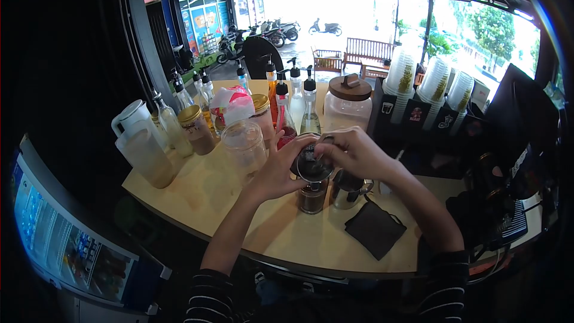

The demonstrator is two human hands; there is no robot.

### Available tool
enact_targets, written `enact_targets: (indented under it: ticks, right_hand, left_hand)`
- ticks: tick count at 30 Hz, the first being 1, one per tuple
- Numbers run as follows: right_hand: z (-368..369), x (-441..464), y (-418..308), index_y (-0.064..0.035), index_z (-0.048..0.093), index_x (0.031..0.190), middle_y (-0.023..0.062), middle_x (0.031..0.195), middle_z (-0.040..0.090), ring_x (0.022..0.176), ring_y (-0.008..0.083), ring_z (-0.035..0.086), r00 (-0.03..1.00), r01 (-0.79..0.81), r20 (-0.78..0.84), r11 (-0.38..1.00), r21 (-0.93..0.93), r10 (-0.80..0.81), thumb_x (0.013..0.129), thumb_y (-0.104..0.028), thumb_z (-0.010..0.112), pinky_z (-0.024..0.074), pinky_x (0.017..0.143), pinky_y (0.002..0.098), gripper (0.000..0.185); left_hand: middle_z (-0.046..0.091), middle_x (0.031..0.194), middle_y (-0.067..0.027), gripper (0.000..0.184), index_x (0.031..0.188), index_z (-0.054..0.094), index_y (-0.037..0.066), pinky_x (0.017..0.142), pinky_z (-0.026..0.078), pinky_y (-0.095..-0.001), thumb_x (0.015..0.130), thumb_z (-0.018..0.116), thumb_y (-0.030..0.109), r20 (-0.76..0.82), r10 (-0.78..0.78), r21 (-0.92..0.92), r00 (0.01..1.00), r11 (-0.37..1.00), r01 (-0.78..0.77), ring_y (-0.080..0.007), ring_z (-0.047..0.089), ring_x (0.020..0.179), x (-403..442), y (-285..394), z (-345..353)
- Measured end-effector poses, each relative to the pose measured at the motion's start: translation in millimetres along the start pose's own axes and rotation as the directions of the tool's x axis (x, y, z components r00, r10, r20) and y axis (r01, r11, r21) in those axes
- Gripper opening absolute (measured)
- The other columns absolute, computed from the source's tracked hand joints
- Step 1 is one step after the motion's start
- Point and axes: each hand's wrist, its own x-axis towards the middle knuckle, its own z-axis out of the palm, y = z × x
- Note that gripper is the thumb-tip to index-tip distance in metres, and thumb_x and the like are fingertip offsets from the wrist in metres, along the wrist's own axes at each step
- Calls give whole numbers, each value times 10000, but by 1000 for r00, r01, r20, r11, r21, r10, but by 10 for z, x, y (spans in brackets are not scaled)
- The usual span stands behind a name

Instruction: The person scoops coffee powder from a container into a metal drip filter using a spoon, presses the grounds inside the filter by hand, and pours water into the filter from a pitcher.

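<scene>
My left hand (pixel 284 167) is wrapped round the side of a dark metal cup (pixel 315 169), which is tilted so that its opening faces me. From the right, my right hand (pixel 353 152) reaches to the cup's rim, its fingers bent together at the opening; what they hold, if anything, is too small to tell. Directly below the cup stands a small glass (pixel 313 199) with dark contents. Beside it on the right is a metal pitcher (pixel 345 190). A folded dark cloth (pixel 375 227) lies on the table near my right forearm.
On the wooden table (pixel 197 206) stand a clear jar (pixel 244 149), pump bottles (pixel 310 104), a plastic jug (pixel 145 155) and a large lidded jar (pixel 348 104). Stacked cups (pixel 435 78) fill a dark holder at the right, near a black machine (pixel 496 185).
</scene>
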Motion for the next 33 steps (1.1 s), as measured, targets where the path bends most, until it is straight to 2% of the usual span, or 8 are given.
enact_targets:
  ticks: [8,14,20,22,24,26,27,33]
  right_hand:
    - [-114,5,89,48,630,878,140,620,600,517,190,554,996,-92,-23,990,-106,90,934,-195,574,447,543,334,255]
    - [2,-75,-56,62,621,903,88,600,575,517,132,525,992,6,128,1000,6,-7,947,-180,555,442,535,300,255]
    - [-42,-183,-71,35,593,923,61,629,590,542,93,563,987,-158,31,980,124,156,966,-154,522,460,533,247,207]
    - [-34,-271,-91,23,556,957,70,679,603,565,107,591,969,-124,-148,906,404,199,990,-170,483,468,528,238,209]
    - [-79,-377,7,20,512,993,96,711,609,599,135,615,961,-76,-206,892,445,185,1002,-168,456,477,530,241,197]
    - [-95,-532,15,-20,497,1008,104,716,608,663,164,649,866,17,-424,831,556,265,1002,-157,436,473,521,235,150]
    - [-121,-620,39,-36,489,1011,114,717,616,690,186,664,838,43,-468,822,568,280,1001,-166,436,472,523,238,141]
    - [-212,-1124,310,-42,479,959,120,762,635,643,142,608,669,60,-693,910,411,269,991,-167,485,483,577,250,129]
  left_hand:
    - [489,1353,-41,849,1369,369,174,1134,106,-560,645,799,276,-3,-22,10,1000,1000,22,-229,477,1266,-39,24,4]
    - [499,1342,-41,821,1355,383,175,1122,127,-562,651,793,268,-10,-2,23,1000,1000,2,-230,486,1255,-39,52,-1]
    - [548,1247,-79,840,1307,412,128,1110,174,-532,596,826,300,-95,-58,-12,994,998,57,-278,506,1202,-39,42,-20]
    - [558,1215,-97,847,1289,425,113,1092,222,-507,577,839,309,-136,-89,-56,987,995,82,-293,514,1175,-31,37,-17]
    - [569,1183,-114,854,1271,437,97,1075,270,-483,558,853,319,-173,-124,-105,977,989,107,-308,523,1147,-22,66,6]
    - [581,1149,-132,841,1243,457,84,1013,358,-442,552,867,330,-187,-242,-217,952,955,200,-314,535,1112,7,113,23]
    - [591,1124,-136,819,1232,465,72,952,427,-424,566,874,319,-205,-210,-195,956,966,170,-295,563,1084,8,77,36]
    - [631,1080,-144,801,1204,485,38,891,504,-360,560,888,290,-256,-278,-261,926,942,211,-256,635,1008,34,53,70]
